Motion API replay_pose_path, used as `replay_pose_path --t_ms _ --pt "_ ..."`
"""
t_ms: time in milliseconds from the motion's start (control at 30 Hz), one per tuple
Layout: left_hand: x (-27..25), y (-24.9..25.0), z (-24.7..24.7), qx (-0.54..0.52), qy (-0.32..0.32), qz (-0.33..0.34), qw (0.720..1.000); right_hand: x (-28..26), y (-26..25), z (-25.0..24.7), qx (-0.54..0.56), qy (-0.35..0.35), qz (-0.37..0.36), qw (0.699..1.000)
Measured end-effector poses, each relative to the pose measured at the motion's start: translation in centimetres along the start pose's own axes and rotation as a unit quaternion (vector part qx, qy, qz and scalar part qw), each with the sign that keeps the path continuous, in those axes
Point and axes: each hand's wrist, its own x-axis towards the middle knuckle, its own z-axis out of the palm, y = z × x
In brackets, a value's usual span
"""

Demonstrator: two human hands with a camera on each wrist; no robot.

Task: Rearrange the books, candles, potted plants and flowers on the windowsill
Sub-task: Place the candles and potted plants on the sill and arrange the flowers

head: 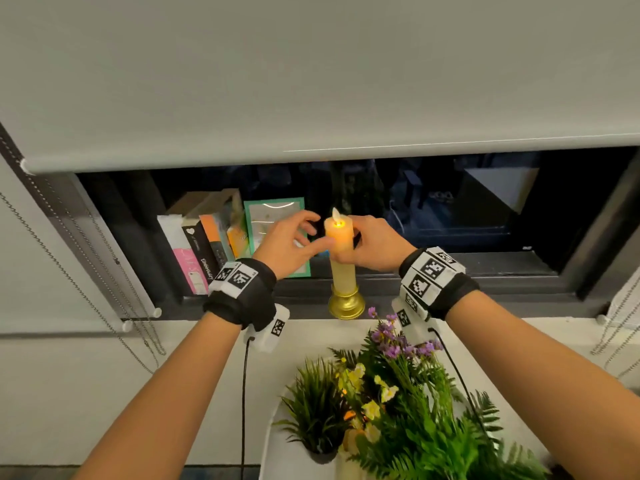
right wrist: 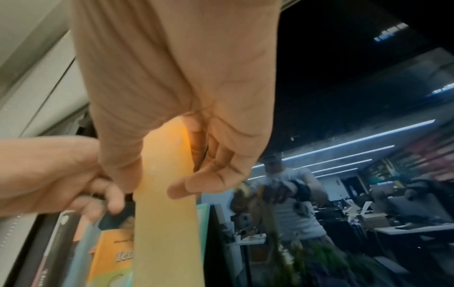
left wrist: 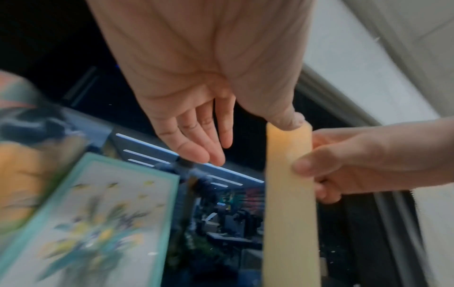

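Your right hand [head: 372,242] grips the candle [head: 341,251], which stands in its gold holder [head: 346,304] on the sill; the left hand [head: 289,242] lies loose, thumb touching the wax. Lift straight up. Books [head: 207,247] stand just left; flowers [head: 398,386] crowd below, possibly fake.

dim indoor light, blurred wrist views

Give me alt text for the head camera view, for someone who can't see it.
Two bare hands meet at a tall cream pillar candle with a lit flame-shaped tip on a gold holder on the white windowsill: the right hand grips it, the left hand touches it. Upright books stand left; potted greenery with yellow and purple flowers sits in front.
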Motion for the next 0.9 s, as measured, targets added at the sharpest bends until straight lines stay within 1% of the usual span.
replay_pose_path --t_ms 67,167,267,333,500,733,900 --pt "0.1 -2.8 -0.4 0.019 -0.003 -0.056 0.998 1.1 0.8 0.0 -0.003 0.028 0.021 0.999" --pt "0.0 -7.7 0.0 0.088 -0.042 -0.136 0.986 2.9 1.7 0.3 0.006 0.083 0.058 0.995" --pt "-0.1 -11.5 0.9 0.149 -0.071 -0.184 0.969 4.8 2.4 0.8 0.003 0.119 0.092 0.989" --pt "-0.1 -13.1 1.6 0.163 -0.079 -0.206 0.962 5.8 2.5 1.1 -0.008 0.125 0.101 0.987" --pt "0.2 -15.4 3.1 0.167 -0.074 -0.225 0.957 7.6 2.9 1.6 -0.051 0.125 0.121 0.983" --pt "0.5 -16.3 3.9 0.168 -0.054 -0.223 0.959 9.8 3.8 2.5 -0.051 0.085 0.144 0.985" --pt "0.5 -16.6 4.2 0.171 -0.062 -0.229 0.956 11.2 4.4 3.5 -0.037 0.067 0.161 0.984"
